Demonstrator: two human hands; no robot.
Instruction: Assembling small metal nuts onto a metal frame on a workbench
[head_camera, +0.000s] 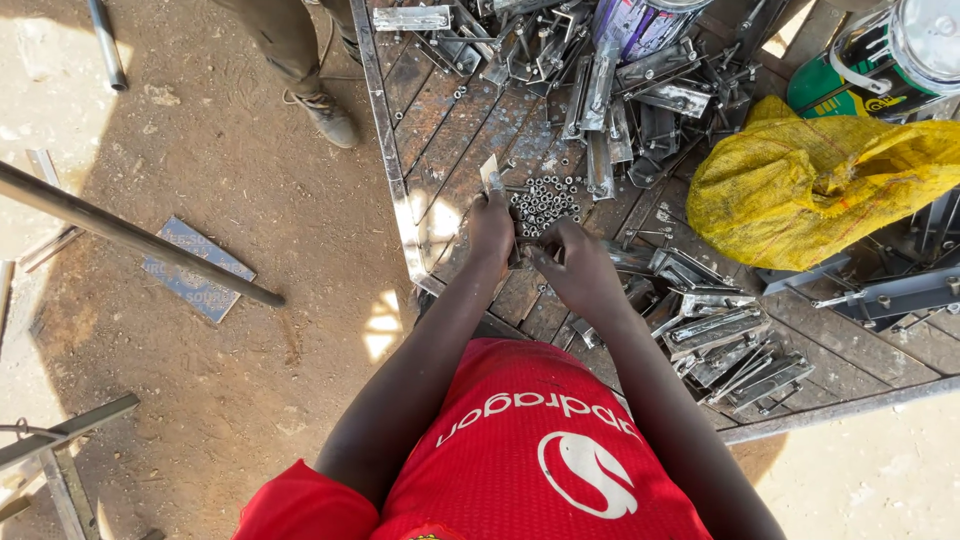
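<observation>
Over a metal-topped workbench (440, 130) we look straight down at our own two arms, reaching out from a red shirt (520, 450). Our left hand (491, 228) is curled shut around a small flat metal piece (491, 175), which stands up out of the fist and catches the light. Our right hand (572, 262) is half closed just beside it, fingertips pinched together toward the left hand; whether they grip anything we cannot tell, for the spot between the two hands is in shadow. Both hands hover at the near edge of a loose heap of small steel nuts (545, 200), which lies on the bench top right beyond our knuckles.

Behind the nuts, a jumble of grey metal hinges and brackets (600, 90) covers the far part of the bench, with a paint tin (640, 22) standing among them. To the right of our right forearm, more hinges (725, 345) lie stacked in rows. Further right, a crumpled yellow sack (820, 185) rests on the bench, and a green tin with a silver lid (890, 60) sits behind it.

Left of the bench the ground is bare dirt. A long steel pipe (130, 235) crosses it at a slant, passing over a flat blue printed tile (195, 268). Near the top, another person's leg and worn shoe (325, 112) stand beside the bench corner.
</observation>
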